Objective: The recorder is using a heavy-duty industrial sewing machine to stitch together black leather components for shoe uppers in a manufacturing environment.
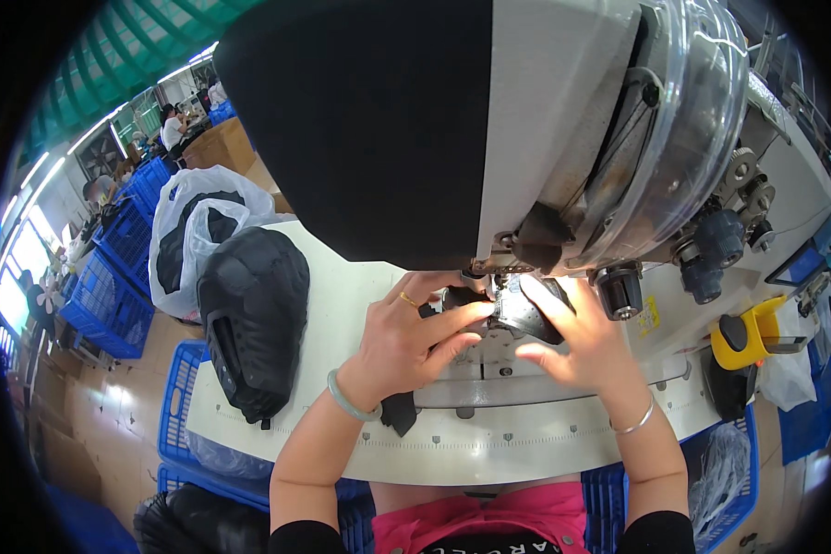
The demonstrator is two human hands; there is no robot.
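One black piece [528, 321] below the head of the sewing machine [563, 120], between both hands. Reaching it from the left with the left hand [402, 334], fingers extended to its left edge, thumb spread to the near side. Touching it from the right with the right hand [589, 346], fingers over the top, thumb also spread near. Unclear whether pinched or merely pressed, with the underside hidden. By the left wrist, a black strip [399, 413]. On the left of the table [342, 277], a black bundle [257, 300]; just beyond, a white bag [186, 263]. Near left, a blue crate [177, 392]. At right, a yellow object [757, 338].
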